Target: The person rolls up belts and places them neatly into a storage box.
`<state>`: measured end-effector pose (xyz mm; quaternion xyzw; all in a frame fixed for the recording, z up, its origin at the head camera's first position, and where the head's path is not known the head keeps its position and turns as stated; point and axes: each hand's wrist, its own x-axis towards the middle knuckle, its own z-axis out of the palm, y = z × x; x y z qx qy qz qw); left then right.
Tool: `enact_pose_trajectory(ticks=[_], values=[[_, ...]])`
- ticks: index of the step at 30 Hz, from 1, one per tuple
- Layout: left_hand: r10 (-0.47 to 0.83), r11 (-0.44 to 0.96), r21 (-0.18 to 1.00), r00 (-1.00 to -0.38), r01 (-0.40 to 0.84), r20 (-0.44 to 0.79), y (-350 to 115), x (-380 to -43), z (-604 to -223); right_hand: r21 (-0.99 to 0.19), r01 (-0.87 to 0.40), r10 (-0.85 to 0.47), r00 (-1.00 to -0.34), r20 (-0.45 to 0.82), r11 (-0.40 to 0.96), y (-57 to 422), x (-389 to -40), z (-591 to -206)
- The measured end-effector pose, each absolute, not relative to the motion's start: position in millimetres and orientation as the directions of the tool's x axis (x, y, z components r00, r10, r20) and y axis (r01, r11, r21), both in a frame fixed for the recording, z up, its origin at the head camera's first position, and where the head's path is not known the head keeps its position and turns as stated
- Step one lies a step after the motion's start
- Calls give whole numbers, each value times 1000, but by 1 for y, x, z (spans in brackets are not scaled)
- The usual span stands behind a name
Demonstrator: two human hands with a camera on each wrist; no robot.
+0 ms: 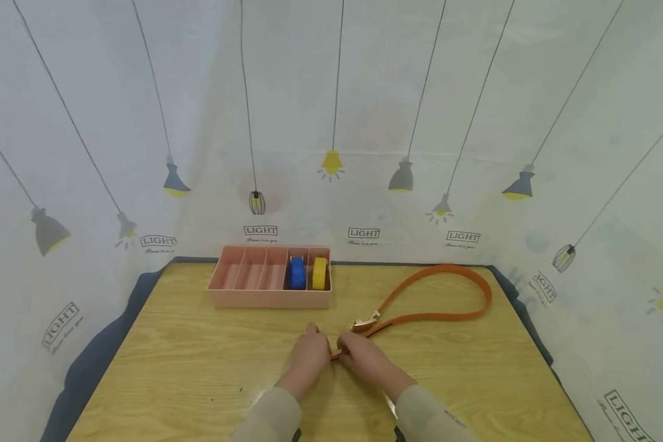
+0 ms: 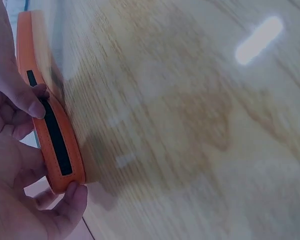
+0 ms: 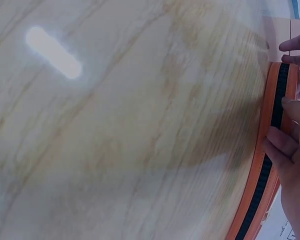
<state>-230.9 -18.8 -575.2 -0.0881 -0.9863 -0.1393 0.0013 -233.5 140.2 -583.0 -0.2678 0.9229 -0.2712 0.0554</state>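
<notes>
An orange belt [image 1: 442, 317] lies in a loop across the right half of the table, its shiny metal buckle [image 1: 364, 323] near my right hand. The strap's end part [image 2: 65, 145] carries a black ridged strip along its middle. My left hand [image 1: 311, 355] pinches the rounded end between thumb and fingers. A little farther along the same strap, my right hand [image 1: 366, 359] grips it with thumb and fingertips. In the right wrist view, the strap [image 3: 262, 170] stands on edge, the right hand's fingers closed on it.
At the back of the wood-patterned table [image 1: 199, 356] stands a pink divided box [image 1: 271, 299]. Two of its compartments hold a blue item [image 1: 298, 273] and a yellow item [image 1: 320, 273]. A pale sheet [image 1: 287, 123] printed with lamps hangs around the table.
</notes>
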Motion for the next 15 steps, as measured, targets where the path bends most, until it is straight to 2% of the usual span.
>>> enact_pose_trajectory(ticks=[7,10,15], values=[[282,880,398,-959,259,2,-25,-232,-567,-515,-481,-544,-838,34,709,142,-238,-582],[323,862,414,-946,291,-7,-28,-233,-566,-496,-488,-548,-836,30,718,142,-240,-581],[355,821,478,-935,311,-1,-31,-235,-568,-388,-581,-593,-799,103,716,145,-242,-583]])
